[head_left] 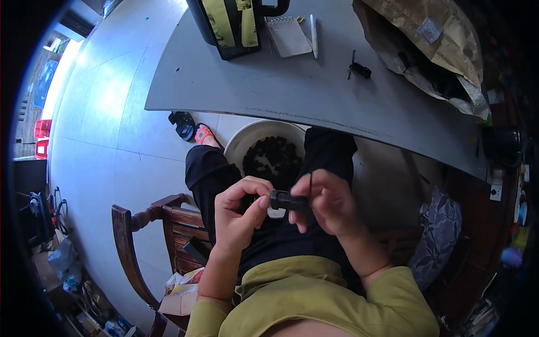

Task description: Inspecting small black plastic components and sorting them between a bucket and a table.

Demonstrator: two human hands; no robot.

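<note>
Above my lap, a small black cylindrical plastic part is held lengthwise between my two hands. My left hand pinches its left end with thumb and fingertips. At the other end, my right hand is closed around the part, slightly smeared by motion. A thin dark pin stands up by its fingers; I cannot tell whether it belongs to the part. Below, between my legs, a white tub on the floor holds many similar black pieces.
The grey table ahead bears a black piece with a thin rod, a notepad, a white pen, a dark container and an open brown paper bag. A wooden chair stands at left, with a patterned cushion at right.
</note>
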